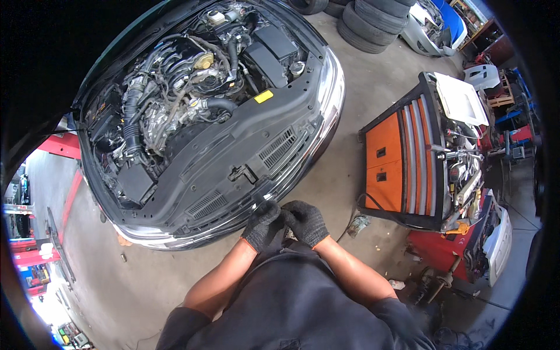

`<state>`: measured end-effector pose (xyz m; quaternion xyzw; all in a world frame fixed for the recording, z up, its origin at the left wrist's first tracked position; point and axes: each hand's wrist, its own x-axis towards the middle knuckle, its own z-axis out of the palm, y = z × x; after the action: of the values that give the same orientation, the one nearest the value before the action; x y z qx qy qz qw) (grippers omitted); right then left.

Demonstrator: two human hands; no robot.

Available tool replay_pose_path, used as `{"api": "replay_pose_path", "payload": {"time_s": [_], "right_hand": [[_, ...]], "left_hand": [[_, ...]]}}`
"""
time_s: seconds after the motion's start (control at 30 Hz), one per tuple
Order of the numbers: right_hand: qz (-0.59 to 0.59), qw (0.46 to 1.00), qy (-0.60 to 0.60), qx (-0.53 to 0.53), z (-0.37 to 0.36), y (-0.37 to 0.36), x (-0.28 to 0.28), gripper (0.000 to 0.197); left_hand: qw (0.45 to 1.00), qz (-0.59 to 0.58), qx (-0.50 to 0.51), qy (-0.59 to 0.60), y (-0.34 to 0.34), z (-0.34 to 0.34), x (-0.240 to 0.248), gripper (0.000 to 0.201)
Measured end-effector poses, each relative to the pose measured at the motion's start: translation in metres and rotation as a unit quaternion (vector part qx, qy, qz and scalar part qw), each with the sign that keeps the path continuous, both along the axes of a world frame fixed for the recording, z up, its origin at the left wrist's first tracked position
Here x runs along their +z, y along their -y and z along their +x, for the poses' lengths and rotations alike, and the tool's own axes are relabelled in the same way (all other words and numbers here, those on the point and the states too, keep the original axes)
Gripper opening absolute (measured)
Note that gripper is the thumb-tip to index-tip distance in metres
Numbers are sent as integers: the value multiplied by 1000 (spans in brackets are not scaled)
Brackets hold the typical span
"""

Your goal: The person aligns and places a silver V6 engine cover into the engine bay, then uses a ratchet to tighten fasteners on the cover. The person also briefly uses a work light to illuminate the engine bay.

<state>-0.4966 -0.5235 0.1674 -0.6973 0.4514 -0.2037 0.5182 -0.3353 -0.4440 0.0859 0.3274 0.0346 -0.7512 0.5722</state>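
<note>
In the lower middle of the frame, the left hand (262, 224) and right hand (306, 223), both in dark knit gloves with orange cuffs, sit close together, just in front of the person's dark shirt (291, 303). The fingers of both curl inward; whether they close on anything cannot be told. The car (216, 131) fills the upper left and centre, its front edge right by the hands. Its engine (186, 76) lies exposed at upper left, with a latch (242, 174) near the middle of the front panel and a yellow label (264, 97) farther up. At right stands an orange and black cart (384, 163), a white tray (458, 99) and loose tools (466, 172) on its top. A rag (357, 224) lies on the floor (338, 181) beside it. Stacked tyres (373, 26) stand at the top, right of centre
</note>
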Motion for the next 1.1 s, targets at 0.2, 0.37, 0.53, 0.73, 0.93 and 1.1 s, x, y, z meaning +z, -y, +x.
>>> {"api": "replay_pose_path", "payload": {"time_s": [0.2, 0.37, 0.53, 0.73, 0.93, 1.1], "right_hand": [[-14, 997, -62, 32, 21, 41, 15, 27], [-85, 991, -29, 98, 37, 66, 21, 28], [-98, 989, -51, 98, 50, 77, 10, 23], [-57, 990, -29, 126, 57, 103, 8, 22], [12, 990, -16, 139, 58, 147, 2, 23], [-83, 966, -18, 244, 49, 197, 0, 23]], "left_hand": [[999, 22, 14, 24, 46, 13, 21, 7], [992, 100, 7, 77, 72, 36, 33, 11], [985, 73, 3, 153, 79, 43, 26, 17], [983, 100, 6, 157, 92, 42, 25, 12], [976, 115, 98, 156, 125, 25, 25, 21], [974, 76, 185, 107, 148, 6, 34, 18]]}}
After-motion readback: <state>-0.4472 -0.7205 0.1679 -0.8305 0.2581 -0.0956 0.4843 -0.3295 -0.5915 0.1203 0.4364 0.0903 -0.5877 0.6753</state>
